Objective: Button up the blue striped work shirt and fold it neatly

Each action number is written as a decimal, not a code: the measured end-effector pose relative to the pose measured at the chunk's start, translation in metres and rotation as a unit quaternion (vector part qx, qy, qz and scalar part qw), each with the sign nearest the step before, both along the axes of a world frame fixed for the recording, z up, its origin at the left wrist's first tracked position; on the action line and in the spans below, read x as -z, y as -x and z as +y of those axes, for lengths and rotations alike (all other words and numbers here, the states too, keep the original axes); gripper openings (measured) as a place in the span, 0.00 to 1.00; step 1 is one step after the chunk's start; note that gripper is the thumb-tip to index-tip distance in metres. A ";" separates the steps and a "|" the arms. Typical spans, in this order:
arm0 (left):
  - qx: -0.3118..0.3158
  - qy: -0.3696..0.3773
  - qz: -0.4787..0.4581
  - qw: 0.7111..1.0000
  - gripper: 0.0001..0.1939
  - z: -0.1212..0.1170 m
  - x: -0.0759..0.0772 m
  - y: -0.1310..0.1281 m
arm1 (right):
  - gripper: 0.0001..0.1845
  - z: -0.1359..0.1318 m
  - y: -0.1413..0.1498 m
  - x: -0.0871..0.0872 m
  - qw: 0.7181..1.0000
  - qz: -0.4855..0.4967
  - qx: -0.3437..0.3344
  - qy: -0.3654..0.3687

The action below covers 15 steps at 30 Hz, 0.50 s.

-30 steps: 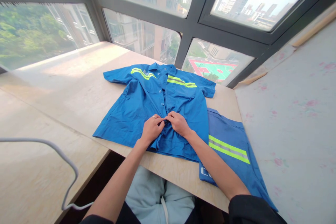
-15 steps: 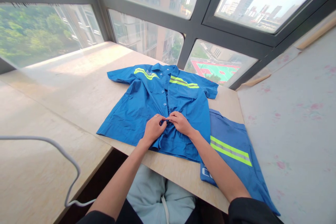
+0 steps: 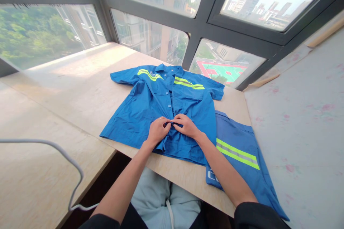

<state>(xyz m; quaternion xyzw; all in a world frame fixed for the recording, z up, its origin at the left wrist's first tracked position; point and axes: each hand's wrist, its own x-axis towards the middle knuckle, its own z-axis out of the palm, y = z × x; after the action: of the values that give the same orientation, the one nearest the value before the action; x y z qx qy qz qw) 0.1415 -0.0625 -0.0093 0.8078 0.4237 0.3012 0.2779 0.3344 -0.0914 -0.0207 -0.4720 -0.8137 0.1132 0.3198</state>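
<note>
the blue shirt (image 3: 126, 114) lies spread front up on the table (image 3: 53, 114), its middle bunched. the left hand (image 3: 157, 131) and right hand (image 3: 186, 126) each pinch cloth at the front opening, close together. with the fabric so crumpled, an edge could slip from a loose pinch or sit uneven. the right forearm (image 3: 225, 175) passes over the other blue garment (image 3: 236, 139) and might drag it askew.
</note>
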 end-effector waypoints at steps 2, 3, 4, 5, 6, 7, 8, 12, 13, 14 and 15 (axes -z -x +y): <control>0.000 0.000 0.001 1.000 0.09 0.001 0.001 0.000 | 0.14 0.000 0.001 -0.001 1.000 -0.006 0.003 -0.002; 0.002 0.000 0.002 1.000 0.09 0.001 0.001 0.000 | 0.14 0.000 0.002 -0.001 1.000 -0.005 0.003 -0.002; 0.004 0.001 0.003 1.000 0.09 0.001 0.000 0.000 | 0.14 0.000 0.002 -0.001 1.000 -0.001 0.001 0.001; 0.005 0.001 0.004 1.000 0.09 0.001 0.000 0.000 | 0.14 0.000 0.002 -0.001 1.000 0.007 0.000 0.005; 0.006 0.002 0.005 1.000 0.09 0.001 0.000 0.001 | 0.13 0.000 0.002 -0.002 1.000 0.019 0.000 0.011; 0.008 0.002 0.004 1.000 0.09 0.001 0.000 0.001 | 0.13 0.000 0.002 -0.002 0.999 0.035 0.001 0.018; 0.011 0.001 0.004 1.000 0.10 0.001 0.000 0.001 | 0.13 0.001 0.002 -0.002 0.998 0.052 0.004 0.025; 0.019 -0.001 0.003 1.000 0.10 0.000 0.000 0.001 | 0.13 0.000 0.003 -0.002 0.994 0.100 0.016 0.038; 0.017 0.002 0.003 1.000 0.10 0.000 0.000 0.001 | 0.13 -0.001 0.004 -0.002 0.994 0.103 0.020 0.036; 0.012 0.005 0.003 1.000 0.10 0.000 -0.001 0.001 | 0.12 -0.002 0.005 -0.002 0.994 0.105 0.023 0.031; 0.008 0.007 0.002 1.000 0.09 0.000 -0.001 0.001 | 0.12 -0.003 0.006 -0.003 0.994 0.106 0.027 0.022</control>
<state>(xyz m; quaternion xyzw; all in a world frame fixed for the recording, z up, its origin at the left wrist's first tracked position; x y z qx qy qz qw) 0.1408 -0.0629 -0.0084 0.8097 0.4200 0.2948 0.2848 0.3288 -0.0941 -0.0178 -0.4862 -0.7592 0.1724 0.3968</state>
